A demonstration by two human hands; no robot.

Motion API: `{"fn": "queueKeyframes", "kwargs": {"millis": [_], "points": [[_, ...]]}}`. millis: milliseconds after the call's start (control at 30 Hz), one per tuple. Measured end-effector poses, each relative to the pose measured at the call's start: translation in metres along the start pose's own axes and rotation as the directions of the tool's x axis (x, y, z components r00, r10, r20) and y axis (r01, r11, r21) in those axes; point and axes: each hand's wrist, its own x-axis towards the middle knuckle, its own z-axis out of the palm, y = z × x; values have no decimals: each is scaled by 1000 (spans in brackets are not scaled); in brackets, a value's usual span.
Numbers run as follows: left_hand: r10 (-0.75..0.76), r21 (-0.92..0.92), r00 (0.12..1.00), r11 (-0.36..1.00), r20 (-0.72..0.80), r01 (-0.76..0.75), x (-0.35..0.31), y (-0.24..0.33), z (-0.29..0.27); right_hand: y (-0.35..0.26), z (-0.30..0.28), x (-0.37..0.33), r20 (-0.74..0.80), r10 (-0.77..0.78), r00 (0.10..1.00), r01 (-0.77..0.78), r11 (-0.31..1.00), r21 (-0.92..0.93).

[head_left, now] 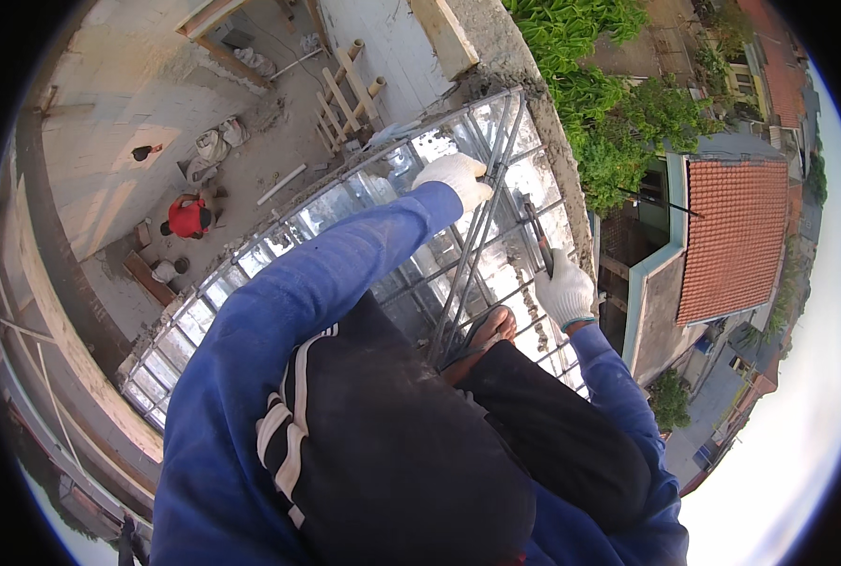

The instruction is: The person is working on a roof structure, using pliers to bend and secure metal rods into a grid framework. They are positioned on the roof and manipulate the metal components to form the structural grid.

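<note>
My left hand (455, 180), in a white work glove, has its fingers curled against the long steel rebars (472, 259) that run lengthwise over the grid. My right hand (566, 289), also gloved in white, is closed around the handles of pincers (538, 233). Their dark metal head points away from me, just right of the long bars and apart from my left hand. Beneath both hands lies a grid of thinner crossing bars over shiny silver sheeting (532, 182). My bare foot (492, 330) rests on this deck beside the bars.
The deck ends at a rough concrete edge (571, 179) on the right, with leafy trees (618, 104) and a tiled roof (733, 236) beyond. Far below on the left, a person in a red shirt (189, 217) works near sacks (211, 147) and a wooden ladder-like frame (347, 99).
</note>
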Motion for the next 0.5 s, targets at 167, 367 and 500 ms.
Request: {"fn": "queueKeyframes", "kwargs": {"millis": [167, 367, 500], "points": [[54, -38, 998, 998, 18, -54, 8, -8, 0, 8, -47, -1, 303, 164, 939, -300, 822, 484], [85, -136, 996, 987, -7, -85, 10, -14, 7, -19, -150, 11, 80, -233, 969, 236, 971, -36], [133, -146, 989, 979, -61, -140, 13, -24, 12, -56, -182, 40, 164, -340, 926, 375, 879, -296]]}}
